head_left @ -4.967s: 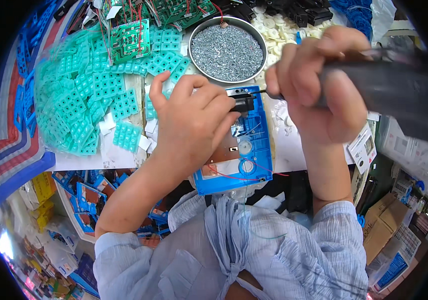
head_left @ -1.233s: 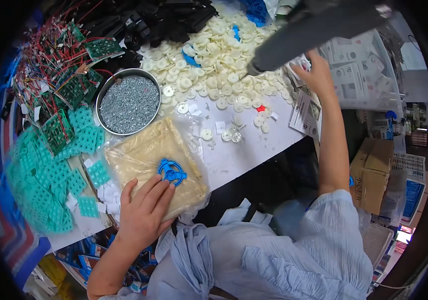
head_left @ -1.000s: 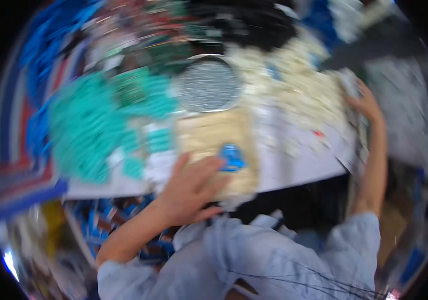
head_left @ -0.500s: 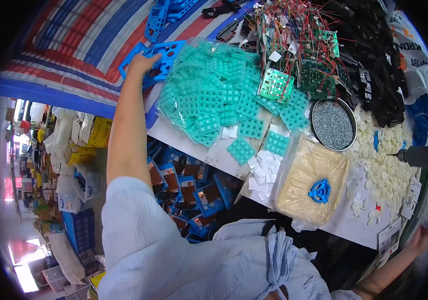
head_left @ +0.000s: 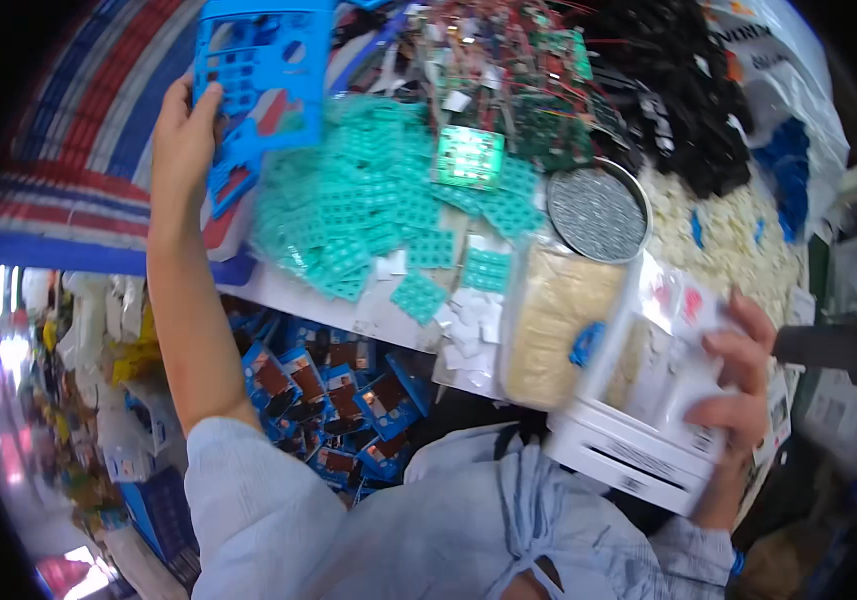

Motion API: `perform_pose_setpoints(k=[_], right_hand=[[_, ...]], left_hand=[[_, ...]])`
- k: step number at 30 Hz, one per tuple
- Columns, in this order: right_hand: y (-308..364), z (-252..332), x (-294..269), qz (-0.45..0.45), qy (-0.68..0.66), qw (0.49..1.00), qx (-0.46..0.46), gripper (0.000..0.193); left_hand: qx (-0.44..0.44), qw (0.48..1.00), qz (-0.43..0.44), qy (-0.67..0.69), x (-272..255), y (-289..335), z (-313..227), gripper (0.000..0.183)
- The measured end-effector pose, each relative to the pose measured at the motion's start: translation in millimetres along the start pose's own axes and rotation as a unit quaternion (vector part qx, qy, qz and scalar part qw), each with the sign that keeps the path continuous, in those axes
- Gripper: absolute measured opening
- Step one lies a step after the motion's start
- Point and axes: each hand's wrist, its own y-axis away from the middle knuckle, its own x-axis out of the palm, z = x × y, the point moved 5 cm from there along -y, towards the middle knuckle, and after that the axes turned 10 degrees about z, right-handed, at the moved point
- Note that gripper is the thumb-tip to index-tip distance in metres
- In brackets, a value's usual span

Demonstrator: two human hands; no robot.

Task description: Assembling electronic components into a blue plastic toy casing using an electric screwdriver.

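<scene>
My left hand [head_left: 180, 140] is raised at the upper left, its thumb and fingers closed on the edge of a blue plastic casing [head_left: 307, 75] with square keypad holes and a round hole. A second blue piece hangs just below it; whether I hold that too I cannot tell. At the lower right my right hand [head_left: 743, 385], blurred by motion, grips a white box [head_left: 638, 455] with a large opening or clear window. The box covers part of a bag-wrapped beige block [head_left: 548, 330] and a small blue ring part [head_left: 586, 343].
A bag of turquoise rubber keypads [head_left: 368, 190] lies mid-table. Behind it are wired green circuit boards [head_left: 470, 157] and black plastic parts [head_left: 688, 100]. A round tin of screws [head_left: 598, 212] stands beside cream discs [head_left: 673, 220]. Finished-looking blue units [head_left: 338, 395] are piled below the table edge.
My left hand has lifted the blue casing up from the striped sheet. My right hand has come in from the far right edge with the white box. The view has shifted.
</scene>
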Motion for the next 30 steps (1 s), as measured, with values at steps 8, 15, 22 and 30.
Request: perform_pose_setpoints(k=[8,15,22,30], right_hand=[[-68,9,49,0.083,0.153,0.967,-0.185,0.036],[-15,-12,17,0.011,-0.010,0.996,0.088,0.088],[53,-10,99,0.023,-0.587,0.745,0.314,0.088],[60,-38,104,0.000,-0.626,0.723,0.292,0.056]], left_hand=[[-0.240,0.682,0.396,0.567,209,199,-62,0.079],[-0.239,0.766,0.310,0.510,229,244,-36,0.036],[-0.039,0.907,0.329,0.259,240,252,-63,0.053],[-0.055,0.898,0.263,0.347,243,254,-63,0.058]])
